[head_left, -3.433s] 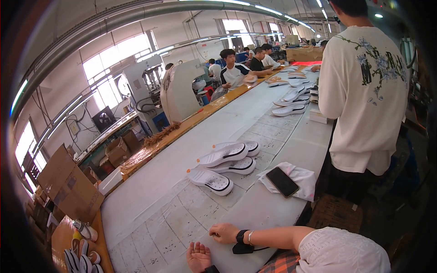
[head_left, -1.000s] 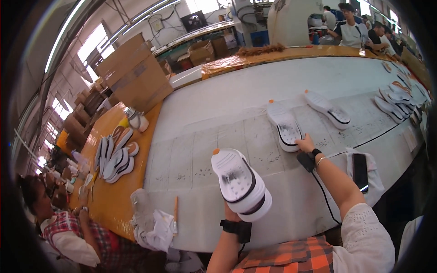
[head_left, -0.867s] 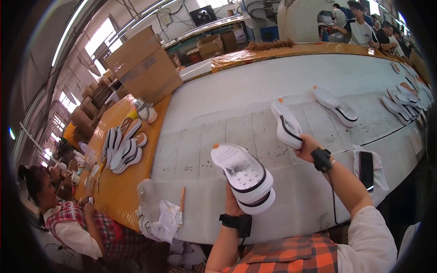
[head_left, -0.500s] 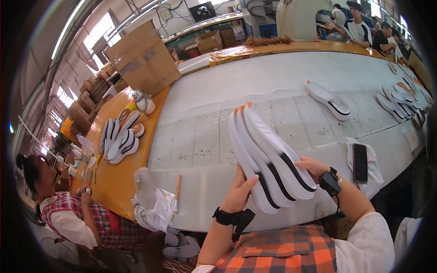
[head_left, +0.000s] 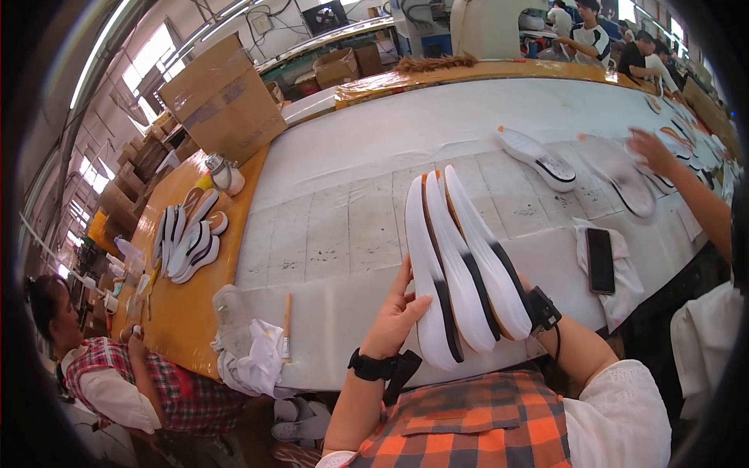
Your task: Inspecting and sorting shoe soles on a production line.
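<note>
A: What sits at the centre of this factory-floor scene?
B: Three white shoe soles (head_left: 460, 269) with black side bands, held together on edge in front of the wearer's checked apron (head_left: 468, 421), orange showing at their far tips.

A: Where exactly are they?
B: Above the near edge of a pale worktable (head_left: 328, 234), raised in the wearer's hands.

A: And the grip?
B: The left hand (head_left: 395, 320) grasps the bundle from the left, thumb laid against the outermost sole and fingers wrapped behind it. The right hand (head_left: 525, 282) is at the right side, mostly hidden by the soles; whether its fingers clasp them cannot be told. Dark straps circle both wrists.

A: What lies just beyond?
B: A single sole (head_left: 538, 158) rests farther back on the table. To its right, a co-worker's hand (head_left: 654, 152), blurred, is beside another sole (head_left: 620, 173), also blurred; contact is unclear. Nearer, a dark phone (head_left: 600, 261) lies on a white cloth (head_left: 622, 303).

A: To the left?
B: A brush (head_left: 287, 324) lies beside a crumpled white cloth (head_left: 261, 351). On an orange-topped table (head_left: 175, 327), more soles (head_left: 191, 248) are piled near a metal-topped canister (head_left: 226, 175), below a large carton (head_left: 222, 105). A person in a red checked garment (head_left: 179, 386) is at that table's edge.
</note>
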The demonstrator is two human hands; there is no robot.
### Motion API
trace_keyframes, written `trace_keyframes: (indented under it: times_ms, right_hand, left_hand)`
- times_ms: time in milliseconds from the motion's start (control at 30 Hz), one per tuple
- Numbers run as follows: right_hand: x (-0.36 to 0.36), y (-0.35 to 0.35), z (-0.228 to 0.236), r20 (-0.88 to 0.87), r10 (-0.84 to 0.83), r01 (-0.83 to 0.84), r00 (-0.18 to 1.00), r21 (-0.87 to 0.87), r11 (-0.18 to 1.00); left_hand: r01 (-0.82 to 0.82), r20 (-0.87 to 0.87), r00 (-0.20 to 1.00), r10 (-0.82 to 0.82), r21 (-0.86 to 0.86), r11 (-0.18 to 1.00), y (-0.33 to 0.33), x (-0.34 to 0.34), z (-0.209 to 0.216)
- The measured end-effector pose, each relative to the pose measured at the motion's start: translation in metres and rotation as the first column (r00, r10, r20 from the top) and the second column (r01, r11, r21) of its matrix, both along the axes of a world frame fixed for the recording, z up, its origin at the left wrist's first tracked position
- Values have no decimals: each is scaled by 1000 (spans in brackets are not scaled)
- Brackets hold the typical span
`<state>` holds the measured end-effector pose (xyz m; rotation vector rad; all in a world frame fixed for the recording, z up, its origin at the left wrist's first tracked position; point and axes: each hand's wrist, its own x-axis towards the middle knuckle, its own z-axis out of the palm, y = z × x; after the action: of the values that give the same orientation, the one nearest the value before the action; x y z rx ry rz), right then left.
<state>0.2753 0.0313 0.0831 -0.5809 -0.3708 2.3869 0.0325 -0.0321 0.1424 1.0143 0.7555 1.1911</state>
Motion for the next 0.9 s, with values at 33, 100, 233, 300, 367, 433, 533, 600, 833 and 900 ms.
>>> trace_keyframes:
  times_ms: [33,100,233,300,367,433,533,600,833,900]
  right_hand:
    - [-1,0,-2,-24,7,-7,1000,8,1000]
    - [-1,-4,-7,-70,29,-26,997,36,999]
    - [-2,-8,-6,-33,82,-79,996,81,994]
    - [-1,-9,-18,-32,71,-68,997,80,994]
    - [1,-14,-15,-14,36,-34,999,103,994]
    - [0,-12,-9,31,31,-35,999,156,987]
    - [4,-14,-3,162,-73,27,984,272,962]
    - [-3,-25,27,204,-66,1,977,305,952]
    - [-19,-58,110,404,-363,-309,840,905,292]
    - [-19,-51,110,268,-271,-75,924,824,561]
  left_hand:
    - [16,-100,995,-13,24,1000,2,0,2]
    - [-17,-127,992,21,29,999,1,-1,-3]
    - [-36,-385,913,133,250,968,-4,-9,-16]
    - [-51,-384,915,124,195,980,-12,-5,-4]
    - [-74,-360,927,106,101,992,-20,2,13]
    - [-77,-373,919,131,157,985,-20,0,6]
    - [-74,-421,888,182,260,963,-23,3,5]
    - [-87,-458,859,227,307,948,-22,5,9]
    - [63,336,942,9,-204,977,-13,-28,-11]
    - [25,519,846,119,-260,965,-11,-39,-28]
